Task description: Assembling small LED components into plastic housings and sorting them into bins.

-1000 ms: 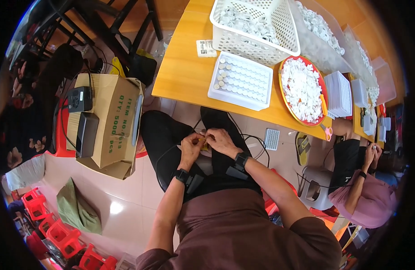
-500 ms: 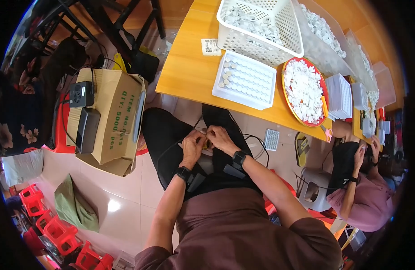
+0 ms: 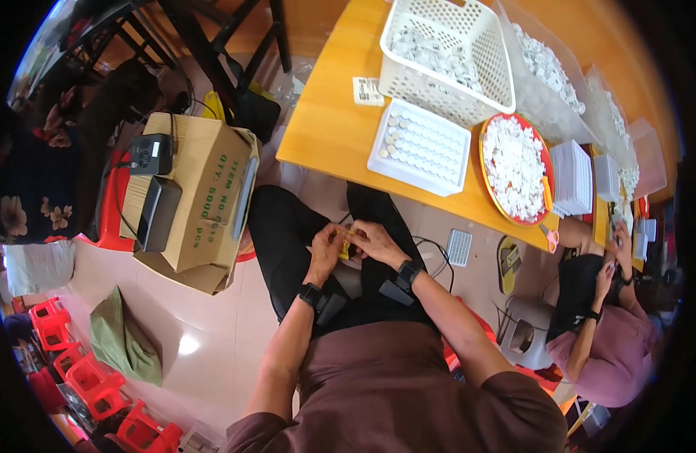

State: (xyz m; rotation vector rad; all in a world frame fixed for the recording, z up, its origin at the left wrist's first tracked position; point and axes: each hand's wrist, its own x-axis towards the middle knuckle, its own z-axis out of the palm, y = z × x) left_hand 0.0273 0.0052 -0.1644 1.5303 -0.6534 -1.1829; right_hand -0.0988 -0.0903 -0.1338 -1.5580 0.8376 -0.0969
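Above my lap, between my knees, both hands meet with fingers pinched. My left hand (image 3: 324, 254) and my right hand (image 3: 375, 244) close on a small yellow item (image 3: 346, 245), perhaps a wrapper; the fingers cover most of it, so its kind does not show. On the table beyond them lies a white tray (image 3: 420, 179) of round cups, with several small round discs (image 3: 394, 136) at its left end. A red round tray (image 3: 489, 198) heaped with small white pieces (image 3: 512, 162) stands to its right.
A white perforated basket (image 3: 469, 112) sits on the wooden table (image 3: 329, 121), near stacked white trays (image 3: 571, 179) and pink scissors (image 3: 551, 238). Left of my legs stands an open cardboard box (image 3: 193, 204). A co-worker (image 3: 608, 336) sits at the right. A slipper (image 3: 508, 264) lies on the floor.
The view has shifted slightly, so the table and box sit a little further right and lower. More of the yellow item shows between my fingers now. The co-worker's hands have moved.
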